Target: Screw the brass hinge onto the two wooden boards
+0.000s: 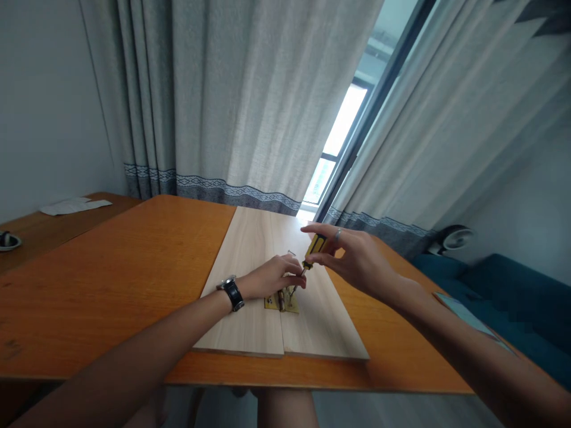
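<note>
The right hand pinches a tilted screwdriver above the hinge on two boards; the left hand pinches its shaft, though that slant could make the tip slip

Daylight comes in through the far window, and the room around it is a bit dim and blue.
The window glass glows almost white, and soft light shines on the far end of the pale boards. The orange table has a gentle shine, but the blue sofa on the right is dark, with a blocky patch. Small bits of the gold hinge look fuzzy. Things near the sides look stretched and leaning.
</note>
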`<state>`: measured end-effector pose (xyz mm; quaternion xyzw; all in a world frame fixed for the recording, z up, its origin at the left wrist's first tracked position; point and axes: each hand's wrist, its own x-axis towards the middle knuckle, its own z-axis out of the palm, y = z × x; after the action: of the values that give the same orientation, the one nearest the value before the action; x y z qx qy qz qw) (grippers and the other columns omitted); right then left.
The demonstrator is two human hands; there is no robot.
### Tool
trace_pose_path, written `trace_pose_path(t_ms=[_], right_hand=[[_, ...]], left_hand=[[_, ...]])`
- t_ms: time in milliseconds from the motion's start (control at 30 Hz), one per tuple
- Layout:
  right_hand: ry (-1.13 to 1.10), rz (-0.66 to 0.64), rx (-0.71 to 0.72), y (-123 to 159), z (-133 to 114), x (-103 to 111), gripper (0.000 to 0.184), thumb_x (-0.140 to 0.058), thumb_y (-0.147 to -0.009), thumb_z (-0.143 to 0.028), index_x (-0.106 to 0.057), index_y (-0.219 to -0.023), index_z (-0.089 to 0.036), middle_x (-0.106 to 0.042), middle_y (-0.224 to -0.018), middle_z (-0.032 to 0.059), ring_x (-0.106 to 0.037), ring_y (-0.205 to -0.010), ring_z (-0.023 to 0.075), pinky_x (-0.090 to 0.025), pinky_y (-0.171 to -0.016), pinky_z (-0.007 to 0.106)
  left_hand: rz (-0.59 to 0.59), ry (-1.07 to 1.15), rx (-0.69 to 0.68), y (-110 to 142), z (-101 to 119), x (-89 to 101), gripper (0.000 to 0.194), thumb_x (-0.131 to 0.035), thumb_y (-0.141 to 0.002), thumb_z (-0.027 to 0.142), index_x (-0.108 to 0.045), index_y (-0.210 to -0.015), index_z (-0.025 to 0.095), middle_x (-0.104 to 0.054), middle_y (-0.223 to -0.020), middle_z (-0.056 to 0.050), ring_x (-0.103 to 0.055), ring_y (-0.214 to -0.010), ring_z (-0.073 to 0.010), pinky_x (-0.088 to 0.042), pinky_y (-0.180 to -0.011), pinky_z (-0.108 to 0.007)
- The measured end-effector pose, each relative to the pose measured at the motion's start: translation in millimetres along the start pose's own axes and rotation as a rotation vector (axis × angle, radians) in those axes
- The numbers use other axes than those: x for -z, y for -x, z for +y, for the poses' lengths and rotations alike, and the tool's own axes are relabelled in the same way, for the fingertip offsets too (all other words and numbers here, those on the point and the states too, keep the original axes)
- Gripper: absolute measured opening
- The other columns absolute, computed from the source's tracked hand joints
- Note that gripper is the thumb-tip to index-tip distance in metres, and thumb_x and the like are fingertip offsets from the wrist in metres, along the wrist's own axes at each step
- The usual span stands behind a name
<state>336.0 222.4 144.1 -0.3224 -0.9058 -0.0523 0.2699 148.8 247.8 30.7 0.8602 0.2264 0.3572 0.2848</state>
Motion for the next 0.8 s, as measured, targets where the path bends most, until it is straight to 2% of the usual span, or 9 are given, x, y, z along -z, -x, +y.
trace_pose_path(t_ms=[100, 200, 267, 400, 500, 567, 633, 700, 800], right_hand=[[0.046, -0.088, 0.044, 2.8, 1.2, 8.1, 0.041, -0.064, -0.093, -0.033, -0.06, -0.133, -0.026, -0.076, -0.088, 0.0033, -0.068, -0.067, 0.017, -0.052, -0.065, 0.03], [0.012, -0.173, 0.12, 4.2, 2.6, 21.3, 0.038, -0.054, -0.097, -0.028, -0.059, -0.135, -0.028, -0.072, -0.116, 0.0082, -0.071, -0.094, 0.0214, -0.057, -0.076, 0.035], [0.003, -0.192, 0.159, 3.2, 2.6, 28.8, 0.035, -0.051, -0.097, -0.026, -0.063, -0.13, -0.027, -0.068, -0.125, 0.0096, -0.068, -0.108, 0.0236, -0.058, -0.083, 0.037], [0.034, -0.269, 0.181, -5.5, 2.4, 34.9, 0.028, -0.054, -0.097, -0.024, -0.069, -0.12, -0.023, -0.074, -0.113, 0.0086, -0.072, -0.096, 0.0209, -0.058, -0.082, 0.034], [0.119, -0.377, 0.103, -16.8, 0.9, 33.9, 0.018, -0.06, -0.095, -0.028, -0.073, -0.105, -0.019, -0.077, -0.091, 0.0068, -0.073, -0.076, 0.0192, -0.055, -0.068, 0.031], [0.23, -0.436, 0.021, -23.4, -1.2, 32.4, 0.024, -0.061, -0.095, -0.037, -0.074, -0.09, -0.017, -0.073, -0.073, 0.0059, -0.069, -0.062, 0.0191, -0.05, -0.057, 0.03], [0.323, -0.439, -0.009, -26.4, -3.1, 31.8, 0.033, -0.058, -0.096, -0.043, -0.074, -0.087, -0.016, -0.071, -0.07, 0.007, -0.068, -0.062, 0.0206, -0.048, -0.055, 0.031], [0.325, -0.388, 0.036, -25.5, -3.9, 33.5, 0.031, -0.057, -0.096, -0.043, -0.074, -0.104, -0.017, -0.075, -0.094, 0.0106, -0.071, -0.075, 0.0223, -0.052, -0.062, 0.033], [0.167, -0.364, 0.166, -21.3, -3.0, 40.8, 0.041, -0.062, -0.094, -0.03, -0.06, -0.135, -0.023, -0.062, -0.133, 0.0116, -0.07, -0.099, 0.0213, -0.056, -0.079, 0.033]], left_hand=[[-0.025, 0.005, 0.031, -0.3, -0.1, -0.3, 0.024, -0.056, -0.098, 0.027, -0.073, -0.086, 0.015, -0.067, -0.092, -0.006, -0.061, -0.094, -0.0188, -0.046, -0.088, -0.03], [-0.043, 0.01, 0.032, 0.0, 0.7, -1.0, 0.027, -0.052, -0.099, 0.026, -0.073, -0.086, 0.015, -0.067, -0.09, -0.005, -0.061, -0.091, -0.0176, -0.046, -0.087, -0.028], [-0.04, 0.016, 0.033, 0.2, 1.2, -1.9, 0.026, -0.053, -0.099, 0.027, -0.073, -0.087, 0.015, -0.067, -0.09, -0.005, -0.061, -0.092, -0.0176, -0.046, -0.087, -0.028], [-0.023, 0.029, 0.075, 0.3, 2.4, -2.0, 0.021, -0.06, -0.096, 0.031, -0.073, -0.091, 0.015, -0.068, -0.094, -0.006, -0.061, -0.093, -0.0185, -0.046, -0.086, -0.029], [0.007, 0.05, 0.12, 0.5, 4.2, 0.0, 0.015, -0.063, -0.093, 0.028, -0.07, -0.093, 0.016, -0.069, -0.097, -0.005, -0.061, -0.09, -0.0172, -0.045, -0.081, -0.028], [0.017, 0.063, 0.135, 1.1, 5.4, 1.4, 0.011, -0.063, -0.091, 0.026, -0.068, -0.092, 0.015, -0.069, -0.094, -0.004, -0.059, -0.084, -0.0156, -0.044, -0.076, -0.026], [0.018, 0.076, 0.143, 2.1, 6.1, 2.4, 0.011, -0.063, -0.091, 0.025, -0.067, -0.09, 0.015, -0.068, -0.091, -0.003, -0.058, -0.079, -0.0145, -0.043, -0.073, -0.026], [0.014, 0.088, 0.155, 3.1, 6.0, 2.7, 0.012, -0.062, -0.091, 0.025, -0.067, -0.088, 0.015, -0.068, -0.088, -0.003, -0.057, -0.077, -0.0142, -0.043, -0.072, -0.026], [0.005, 0.117, 0.173, 3.9, 4.4, 1.8, 0.013, -0.061, -0.092, 0.025, -0.068, -0.089, 0.015, -0.07, -0.089, -0.003, -0.059, -0.077, -0.0147, -0.043, -0.073, -0.026]])
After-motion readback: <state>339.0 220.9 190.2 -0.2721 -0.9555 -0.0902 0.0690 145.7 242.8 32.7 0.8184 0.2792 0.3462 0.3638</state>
